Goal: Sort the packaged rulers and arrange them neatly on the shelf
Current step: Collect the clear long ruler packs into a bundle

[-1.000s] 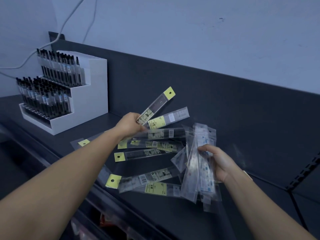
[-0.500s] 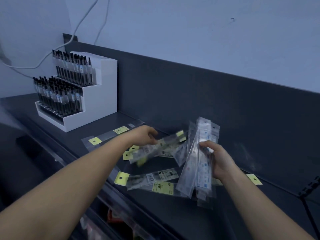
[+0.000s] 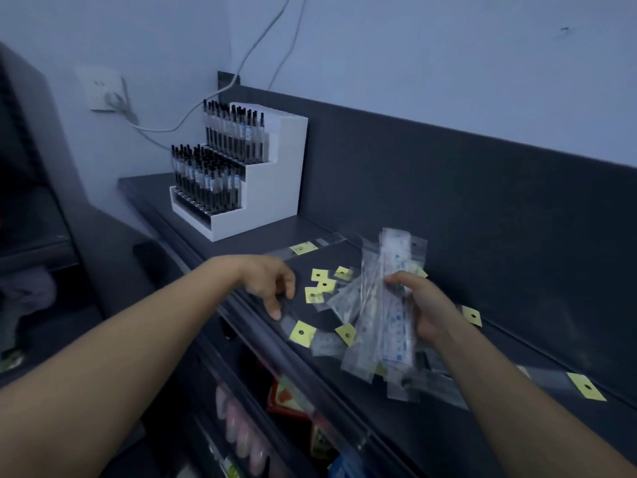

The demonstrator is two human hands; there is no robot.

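- The right hand [image 3: 429, 313] grips a fanned bundle of packaged rulers [image 3: 387, 305]. Its fingers are curled round the clear sleeves, which stand roughly upright above the dark shelf [image 3: 448, 443].
- The left hand [image 3: 270, 282] hangs over the near edge of the shelf, left of the bundle. Its fingers are loosely bent and hold nothing, and one fingertip reaches down to the end of a clear sleeve.
- Loose packaged rulers [image 3: 322, 288] with yellow hang tags lie scattered and overlapping on the shelf between the two hands and under the bundle.
- One more packet [image 3: 303, 248] lies farther back on the left, and another [image 3: 586, 386] lies well to the right.
- A white stepped stand [image 3: 272, 191] filled with dark pens sits at the far left of the shelf.
- Blurred goods [image 3: 241, 436] show on the level below.
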